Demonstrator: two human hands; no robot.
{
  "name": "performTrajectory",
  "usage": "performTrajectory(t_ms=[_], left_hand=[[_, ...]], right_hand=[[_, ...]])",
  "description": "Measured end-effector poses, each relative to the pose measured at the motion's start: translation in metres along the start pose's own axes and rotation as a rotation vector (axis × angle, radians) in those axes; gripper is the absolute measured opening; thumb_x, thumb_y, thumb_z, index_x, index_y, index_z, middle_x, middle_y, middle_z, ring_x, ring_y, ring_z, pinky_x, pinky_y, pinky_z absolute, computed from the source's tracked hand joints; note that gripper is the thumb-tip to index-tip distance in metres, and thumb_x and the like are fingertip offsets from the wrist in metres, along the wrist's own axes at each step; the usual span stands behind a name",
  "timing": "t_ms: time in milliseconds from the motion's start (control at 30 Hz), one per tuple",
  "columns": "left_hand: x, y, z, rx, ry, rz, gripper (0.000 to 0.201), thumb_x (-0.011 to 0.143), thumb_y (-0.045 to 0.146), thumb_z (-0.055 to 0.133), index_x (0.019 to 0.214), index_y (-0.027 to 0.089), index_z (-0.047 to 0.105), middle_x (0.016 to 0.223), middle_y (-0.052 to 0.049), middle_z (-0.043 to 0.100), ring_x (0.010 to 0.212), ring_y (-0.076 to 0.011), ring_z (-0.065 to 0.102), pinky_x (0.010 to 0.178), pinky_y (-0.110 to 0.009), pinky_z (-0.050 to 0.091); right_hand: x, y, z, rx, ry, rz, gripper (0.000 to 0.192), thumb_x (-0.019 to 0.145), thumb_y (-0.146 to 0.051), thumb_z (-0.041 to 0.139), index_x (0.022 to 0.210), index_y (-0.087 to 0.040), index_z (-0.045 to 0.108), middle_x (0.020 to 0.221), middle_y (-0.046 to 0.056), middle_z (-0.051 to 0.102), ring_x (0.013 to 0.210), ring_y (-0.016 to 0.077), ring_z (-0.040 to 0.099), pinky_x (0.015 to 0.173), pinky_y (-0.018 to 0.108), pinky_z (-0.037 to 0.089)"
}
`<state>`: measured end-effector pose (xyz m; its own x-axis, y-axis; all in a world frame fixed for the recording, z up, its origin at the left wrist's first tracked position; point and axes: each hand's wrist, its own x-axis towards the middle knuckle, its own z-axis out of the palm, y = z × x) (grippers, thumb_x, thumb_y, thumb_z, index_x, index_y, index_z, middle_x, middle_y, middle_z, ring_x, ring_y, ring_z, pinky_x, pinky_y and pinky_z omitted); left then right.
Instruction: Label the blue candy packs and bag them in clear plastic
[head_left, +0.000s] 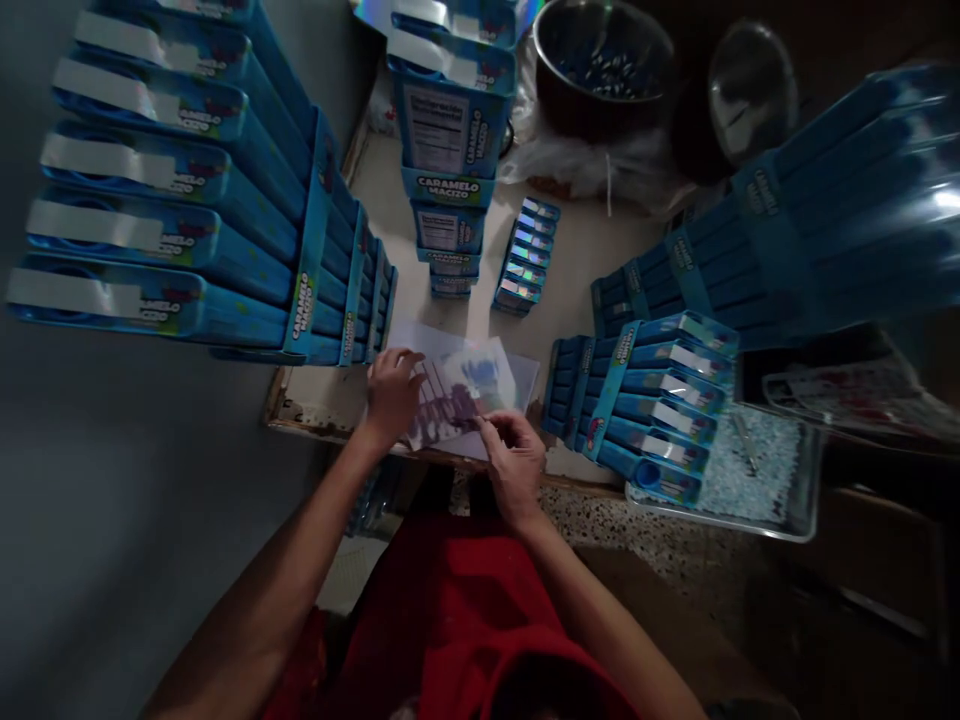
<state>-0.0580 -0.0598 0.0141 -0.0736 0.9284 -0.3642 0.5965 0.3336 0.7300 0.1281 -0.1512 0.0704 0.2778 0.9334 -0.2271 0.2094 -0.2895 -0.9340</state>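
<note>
Blue box stacks (330, 270) crowd table (585, 260); bowl (604, 65) holds small pieces; left hand (391, 392) flat on sheets (457, 385), right hand (514, 462) pinching their edge.

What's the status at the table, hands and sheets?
Left hand flat on clear sheet stack. Right hand pinching its near edge. Blue box stacks crowd both sides.

Dim scene overall, cool bluish cast. Brightest patch: pale counter (585, 260) at centre, lit from above. Corners fall off into near black — upper right and lower right hardest to read. Strong wide-angle distortion: blue box stacks (172, 190) at left and right splay outward, edges stretched and smeared. Soft glare on clear plastic sheet (480, 380) under hands, and on foil packets (525, 255). Metal bowl (604, 65) catches faint highlights. Forearms and red garment at bottom murky, slightly blurred.
</note>
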Motion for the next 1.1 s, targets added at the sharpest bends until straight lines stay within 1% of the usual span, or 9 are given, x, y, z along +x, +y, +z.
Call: performTrajectory(t_ms=[100,167,233,400,533,600,767,900,1100], left_hand=[[-0.044,0.024,0.002,-0.356,-0.142,-0.047,0.042,0.091,0.055,0.062,0.103,0.017,0.076,0.106,-0.012,0.077,0.102,-0.0258,0.069,0.092,-0.036,0.051],[-0.073,0.041,0.004,-0.572,-0.361,-0.119,0.051,0.09,0.064,0.062,0.107,0.017,0.076,0.101,-0.01,0.078,0.097,-0.0247,0.07,0.085,-0.034,0.053],[-0.094,0.055,0.008,-0.671,-0.462,-0.137,0.048,0.085,0.061,0.07,0.106,0.018,0.076,0.105,-0.009,0.078,0.101,-0.0247,0.07,0.085,-0.032,0.053],[-0.106,0.065,0.032,-0.69,-0.368,-0.203,0.049,0.078,0.051,0.081,0.114,0.018,0.071,0.09,-0.004,0.078,0.088,-0.022,0.072,0.081,-0.03,0.052],[-0.101,0.061,0.042,-0.609,-0.462,-0.155,0.053,0.081,0.055,0.077,0.117,0.018,0.072,0.082,-0.004,0.075,0.079,-0.0218,0.071,0.077,-0.032,0.053],[-0.101,0.061,0.042,-0.469,-0.478,-0.08,0.045,0.082,0.057,0.074,0.106,0.019,0.078,0.085,-0.006,0.074,0.082,-0.0224,0.069,0.079,-0.034,0.054],[-0.096,0.066,0.039,-0.202,-0.217,0.227,0.031,0.074,0.046,0.085,0.099,0.028,0.084,0.112,-0.007,0.065,0.113,-0.026,0.062,0.105,-0.039,0.047],[-0.089,0.07,0.035,-0.336,-0.357,0.259,0.027,0.077,0.04,0.084,0.1,0.027,0.083,0.12,-0.008,0.065,0.12,-0.0253,0.061,0.109,-0.039,0.044],[-0.099,0.075,0.047,-0.561,-0.472,0.048,0.021,0.082,0.039,0.077,0.077,0.019,0.072,0.082,-0.002,0.065,0.081,-0.0172,0.062,0.08,-0.029,0.049]], right_hand=[[-0.012,-0.019,-0.022,0.307,0.047,0.275,0.025,0.085,-0.043,0.076,0.086,-0.019,0.066,0.078,-0.003,0.062,0.068,0.0122,0.052,0.066,0.025,0.042],[-0.017,-0.027,-0.035,0.391,0.061,0.337,0.026,0.081,-0.042,0.08,0.085,-0.019,0.067,0.077,-0.003,0.063,0.067,0.0112,0.051,0.067,0.024,0.041],[-0.02,-0.03,-0.046,0.434,0.079,0.361,0.026,0.079,-0.04,0.083,0.083,-0.019,0.068,0.076,-0.003,0.063,0.067,0.011,0.05,0.068,0.024,0.041],[-0.025,-0.026,-0.064,0.505,0.059,0.423,0.027,0.076,-0.039,0.085,0.083,-0.019,0.069,0.079,-0.001,0.068,0.068,0.0116,0.054,0.067,0.025,0.043],[-0.026,-0.021,-0.075,0.52,0.028,0.442,0.027,0.076,-0.04,0.085,0.084,-0.019,0.068,0.076,-0.003,0.066,0.067,0.0118,0.055,0.067,0.025,0.045],[-0.026,-0.02,-0.078,0.508,-0.028,0.445,0.027,0.077,-0.039,0.084,0.086,-0.019,0.068,0.077,-0.002,0.067,0.069,0.0124,0.057,0.067,0.025,0.046],[-0.021,-0.021,-0.082,0.401,-0.125,0.417,0.028,0.073,-0.032,0.083,0.094,-0.019,0.068,0.081,-0.003,0.067,0.073,0.013,0.058,0.068,0.024,0.046],[-0.018,-0.027,-0.083,0.296,-0.162,0.363,0.02,0.076,-0.03,0.078,0.089,-0.019,0.067,0.08,-0.002,0.067,0.071,0.013,0.059,0.066,0.024,0.045],[-0.016,-0.021,-0.077,0.165,-0.178,0.348,0.033,0.077,-0.032,0.075,0.105,-0.021,0.061,0.07,-0.005,0.062,0.061,0.0137,0.054,0.058,0.024,0.042]])
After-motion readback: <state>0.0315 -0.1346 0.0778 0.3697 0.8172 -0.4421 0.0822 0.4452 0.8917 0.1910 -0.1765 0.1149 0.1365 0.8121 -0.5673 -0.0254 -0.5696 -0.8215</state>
